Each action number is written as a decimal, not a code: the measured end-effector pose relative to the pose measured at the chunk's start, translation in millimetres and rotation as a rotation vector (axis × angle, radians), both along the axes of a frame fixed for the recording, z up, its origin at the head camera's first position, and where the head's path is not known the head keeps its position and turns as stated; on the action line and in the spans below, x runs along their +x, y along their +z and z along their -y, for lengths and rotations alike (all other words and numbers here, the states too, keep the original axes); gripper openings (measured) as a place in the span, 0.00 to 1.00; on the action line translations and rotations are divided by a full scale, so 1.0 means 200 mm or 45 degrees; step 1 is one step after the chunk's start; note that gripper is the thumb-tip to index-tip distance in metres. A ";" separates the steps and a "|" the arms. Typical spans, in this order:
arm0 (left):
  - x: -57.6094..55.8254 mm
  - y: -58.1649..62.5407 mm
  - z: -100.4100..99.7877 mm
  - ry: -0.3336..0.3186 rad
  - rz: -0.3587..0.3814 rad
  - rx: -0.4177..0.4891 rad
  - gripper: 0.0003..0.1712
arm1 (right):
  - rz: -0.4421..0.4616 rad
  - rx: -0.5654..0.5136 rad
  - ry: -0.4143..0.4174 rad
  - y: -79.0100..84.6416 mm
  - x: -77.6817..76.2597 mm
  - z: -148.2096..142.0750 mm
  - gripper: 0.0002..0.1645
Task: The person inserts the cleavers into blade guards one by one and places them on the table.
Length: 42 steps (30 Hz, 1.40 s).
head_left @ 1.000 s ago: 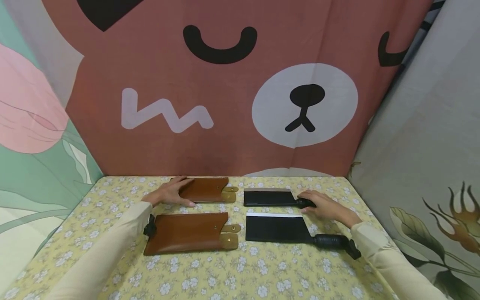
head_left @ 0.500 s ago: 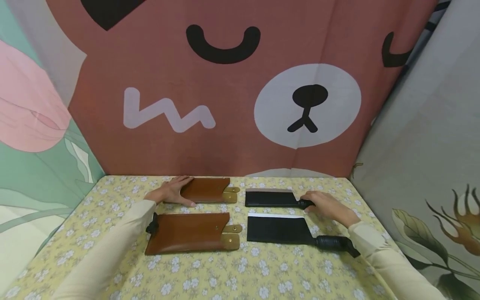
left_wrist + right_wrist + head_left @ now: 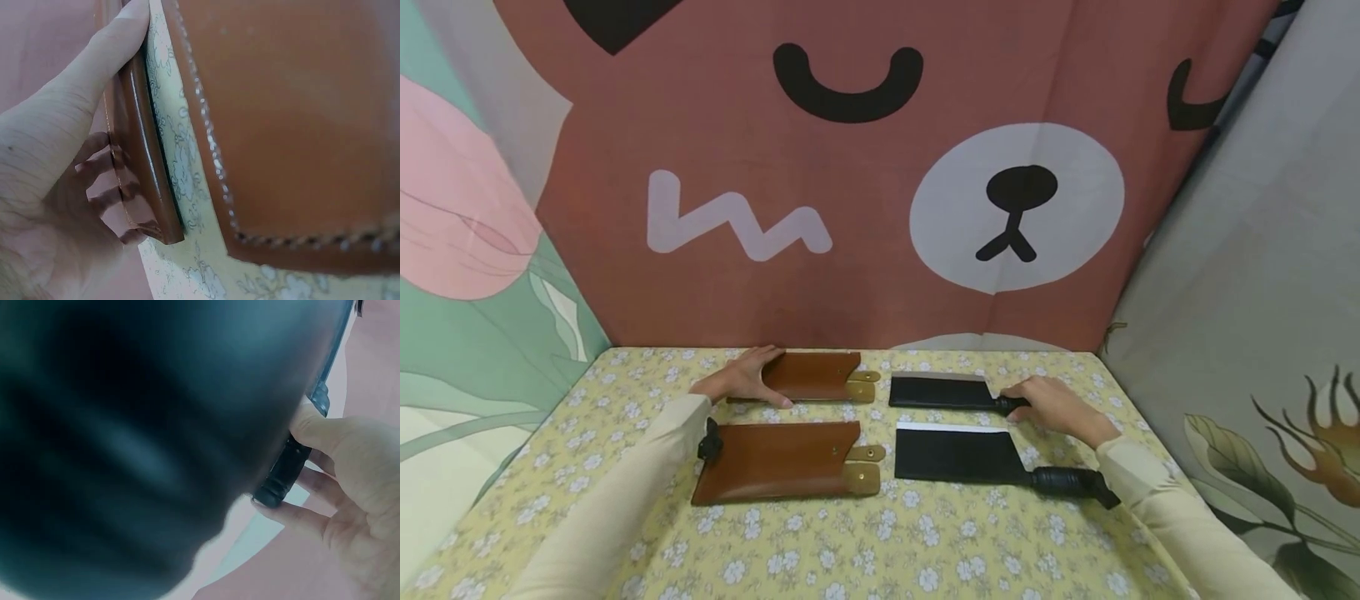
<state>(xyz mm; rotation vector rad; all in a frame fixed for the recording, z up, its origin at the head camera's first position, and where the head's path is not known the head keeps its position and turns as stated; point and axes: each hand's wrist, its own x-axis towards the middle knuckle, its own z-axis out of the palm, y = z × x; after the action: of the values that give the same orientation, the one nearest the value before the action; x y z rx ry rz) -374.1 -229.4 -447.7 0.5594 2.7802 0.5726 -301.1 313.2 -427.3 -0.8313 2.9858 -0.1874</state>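
Observation:
Four items lie in two rows in the head view. My left hand [image 3: 745,377] grips the closed end of the far brown leather sheath [image 3: 816,375], thumb along its near edge; in the left wrist view the fingers curl behind that sheath [image 3: 139,119]. My right hand [image 3: 1058,405] holds the far cleaver [image 3: 938,392] by its black handle [image 3: 286,469], thumb on one side and fingers on the other. This cleaver's blade is black with a light edge away from me and points at the sheath's mouth, a small gap between them.
Nearer me lie a second brown sheath [image 3: 775,458] with two snap straps and a second black cleaver [image 3: 958,454], its handle [image 3: 125,456] large and blurred in the right wrist view. A yellow floral cloth [image 3: 850,550] covers the table; a bear-print curtain [image 3: 850,292] hangs behind.
The right fingers have drawn back slightly along the far cleaver's handle and curled closer round it. The left hand keeps its hold; sheaths and cleavers stay put while the view shifts a little.

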 end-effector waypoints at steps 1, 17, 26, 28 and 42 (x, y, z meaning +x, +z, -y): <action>0.00 0.00 0.00 -0.001 0.001 0.006 0.70 | 0.002 -0.005 0.008 0.00 0.00 0.00 0.27; 0.04 -0.02 0.00 0.002 -0.003 0.074 0.68 | -0.123 0.022 0.036 0.00 -0.03 0.11 0.27; 0.04 -0.03 0.01 0.018 -0.003 0.041 0.69 | -0.083 -0.026 0.043 0.02 -0.02 0.13 0.27; 0.04 -0.01 0.00 0.021 -0.023 0.035 0.68 | -0.100 -0.030 0.056 0.03 -0.03 0.14 0.27; 0.03 0.00 0.01 0.004 -0.063 0.008 0.66 | -0.110 0.003 0.072 0.05 -0.05 0.23 0.26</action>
<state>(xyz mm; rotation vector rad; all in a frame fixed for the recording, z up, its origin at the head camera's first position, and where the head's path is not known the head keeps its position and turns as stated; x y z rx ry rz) -367.5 -231.1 -446.8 0.5784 2.8274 0.5762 -312.1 267.5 -417.4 -0.9461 3.0367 -0.1498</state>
